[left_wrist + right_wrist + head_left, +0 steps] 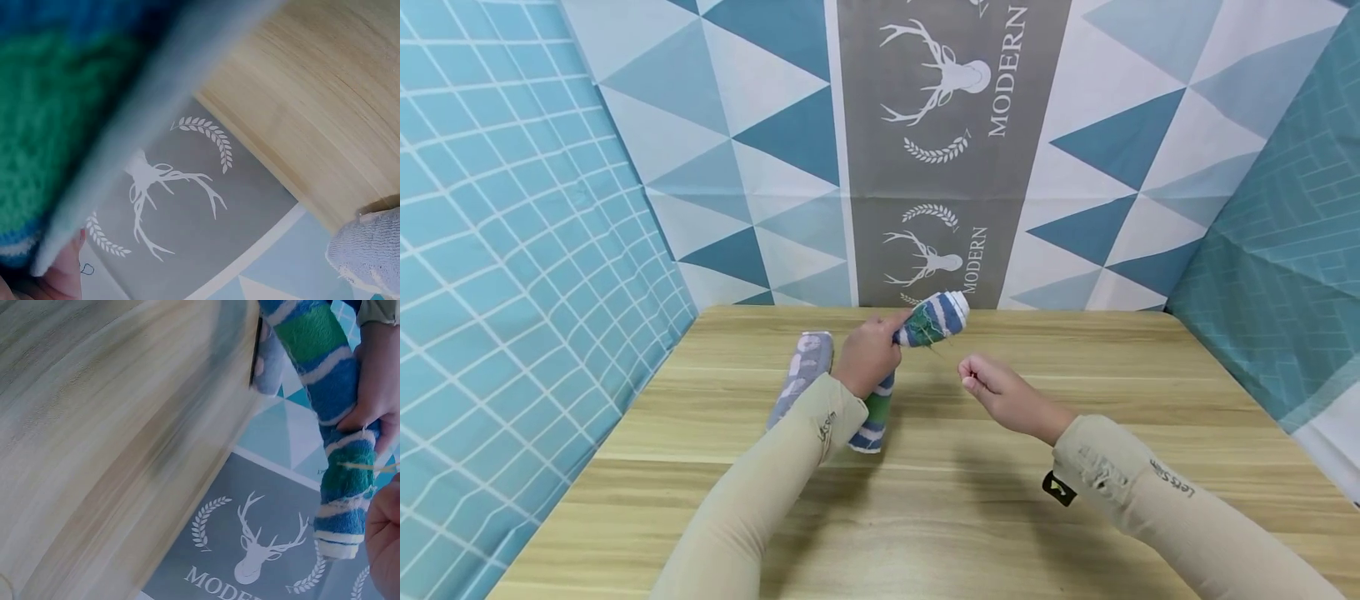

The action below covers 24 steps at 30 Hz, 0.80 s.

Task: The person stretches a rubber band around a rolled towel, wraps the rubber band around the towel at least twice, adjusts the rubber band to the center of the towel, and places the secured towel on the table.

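My left hand (868,354) grips a rolled towel (943,317) with blue, green and white stripes. The roll is raised above the table, its upper end tilted toward the right and its lower part extending below the hand. In the right wrist view, a thin yellow strand (369,467) runs from the towel's green band to my right hand (384,534). The fingers of that hand are curled and pinch the strand, a short way right of the roll. A second rolled towel (805,367), grey-purple with pale patches, lies just left of my left hand.
The wooden table (925,533) reaches back to a patterned wall covering (940,167) with deer heads and triangles. Blue tiled-pattern sheeting (520,250) borders the left side, and teal sheeting (1292,233) the right. A small black tag (1058,489) hangs at the right sleeve.
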Each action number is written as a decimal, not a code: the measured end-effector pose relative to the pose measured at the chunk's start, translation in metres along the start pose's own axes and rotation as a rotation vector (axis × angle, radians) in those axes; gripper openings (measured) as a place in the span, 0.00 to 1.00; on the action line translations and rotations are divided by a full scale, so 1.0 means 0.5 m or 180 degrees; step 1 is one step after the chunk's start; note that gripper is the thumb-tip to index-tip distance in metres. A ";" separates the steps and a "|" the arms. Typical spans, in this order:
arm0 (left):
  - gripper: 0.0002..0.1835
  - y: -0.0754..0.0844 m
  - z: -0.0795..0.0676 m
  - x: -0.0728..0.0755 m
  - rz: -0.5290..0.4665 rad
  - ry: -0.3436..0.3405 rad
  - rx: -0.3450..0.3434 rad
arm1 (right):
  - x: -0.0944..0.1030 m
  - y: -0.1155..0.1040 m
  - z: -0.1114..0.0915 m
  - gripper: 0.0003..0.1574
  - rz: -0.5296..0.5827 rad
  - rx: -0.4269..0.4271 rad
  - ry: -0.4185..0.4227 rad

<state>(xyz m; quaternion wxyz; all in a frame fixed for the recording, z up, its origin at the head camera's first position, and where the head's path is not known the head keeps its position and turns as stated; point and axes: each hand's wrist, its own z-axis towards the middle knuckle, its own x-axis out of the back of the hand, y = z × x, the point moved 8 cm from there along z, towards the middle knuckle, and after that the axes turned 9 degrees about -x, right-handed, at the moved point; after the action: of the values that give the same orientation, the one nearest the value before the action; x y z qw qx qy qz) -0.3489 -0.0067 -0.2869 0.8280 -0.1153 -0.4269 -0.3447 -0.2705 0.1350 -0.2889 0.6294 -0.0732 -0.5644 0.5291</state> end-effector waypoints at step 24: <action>0.26 -0.017 -0.010 0.017 0.0221 0.0085 0.0028 | 0.032 -0.023 -0.018 0.22 -0.2094 -0.0262 0.0993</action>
<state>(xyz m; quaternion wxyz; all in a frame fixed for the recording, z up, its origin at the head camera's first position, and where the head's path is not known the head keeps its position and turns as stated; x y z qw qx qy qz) -0.3480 -0.0195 -0.2842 0.8456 -0.1217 -0.4131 -0.3153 -0.2598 0.1465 -0.2738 0.8410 0.0072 -0.4757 0.2577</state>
